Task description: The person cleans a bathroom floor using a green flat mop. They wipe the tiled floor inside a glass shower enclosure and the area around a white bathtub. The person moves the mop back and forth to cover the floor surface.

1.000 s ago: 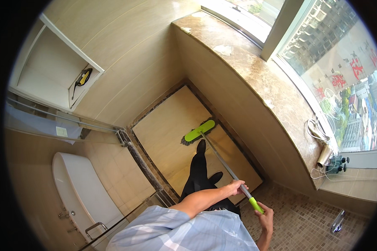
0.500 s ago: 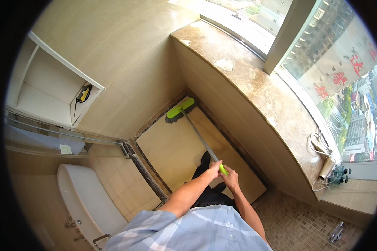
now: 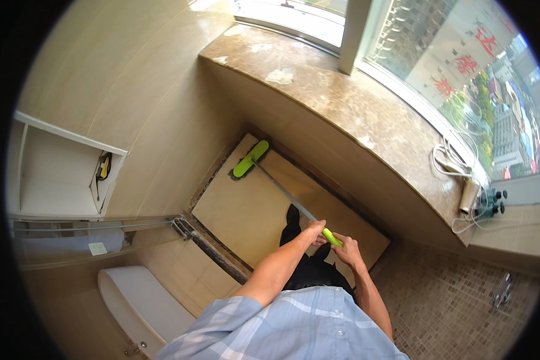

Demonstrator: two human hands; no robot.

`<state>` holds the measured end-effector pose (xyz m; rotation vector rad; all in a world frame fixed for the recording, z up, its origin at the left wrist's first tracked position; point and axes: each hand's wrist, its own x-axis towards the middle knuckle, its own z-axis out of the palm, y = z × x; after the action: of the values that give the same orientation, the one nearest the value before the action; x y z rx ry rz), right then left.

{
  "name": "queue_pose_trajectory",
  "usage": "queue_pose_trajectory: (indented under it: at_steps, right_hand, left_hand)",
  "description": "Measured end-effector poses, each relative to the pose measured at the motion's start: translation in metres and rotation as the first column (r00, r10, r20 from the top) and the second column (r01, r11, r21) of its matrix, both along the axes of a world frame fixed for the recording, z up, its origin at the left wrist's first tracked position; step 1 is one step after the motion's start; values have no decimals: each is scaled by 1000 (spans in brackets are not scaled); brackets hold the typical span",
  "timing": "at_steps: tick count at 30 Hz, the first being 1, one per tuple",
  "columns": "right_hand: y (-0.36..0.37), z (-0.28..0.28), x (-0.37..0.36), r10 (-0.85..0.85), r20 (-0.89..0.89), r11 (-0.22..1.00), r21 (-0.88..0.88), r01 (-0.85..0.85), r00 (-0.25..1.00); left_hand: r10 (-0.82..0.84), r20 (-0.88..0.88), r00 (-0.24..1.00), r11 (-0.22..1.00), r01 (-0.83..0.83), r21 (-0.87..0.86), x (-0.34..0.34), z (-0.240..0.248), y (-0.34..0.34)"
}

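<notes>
The left hand curls closed around the pole of the green-headed mop; the right hand closes on its near, green grip. Both forearms slant forward, converging. The mop's head rests at the far end of the beige floor panel. A marble ledge runs along the right, a white bathtub stands near left.

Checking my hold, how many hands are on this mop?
2: left hand on the pole above the green handle, right hand at that handle's near end.
</notes>
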<state>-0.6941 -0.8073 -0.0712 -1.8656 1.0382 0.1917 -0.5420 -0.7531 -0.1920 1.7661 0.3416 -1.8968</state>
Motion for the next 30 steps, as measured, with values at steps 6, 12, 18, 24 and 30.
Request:
queue_pose_trajectory:
  at_steps: [6,12,18,24,30]
  right_hand:
    - [16,73,-159,-221,-151,975,-17,221,964]
    - [35,143,-294,-444,-375,895,-147,421,814]
    - [43,219,-351,-556,-389,827,-170,536,735]
    - [21,220,-334,-479,-285,864,15,503,830]
    - [4,132,-256,-266,-118,955,103,278,957]
  left_hand:
    - [-230,-166,959,973,222,-66,-130,-6,1]
    - [-461,-451,765,887,415,-203,-267,14,-13]
    - [395,-438,808,919,-348,187,-383,59,-33]
    - [441,-420,793,894,-429,130,-362,49,-31]
    - [623,-225,750,775,-630,44,-248,-14,-21]
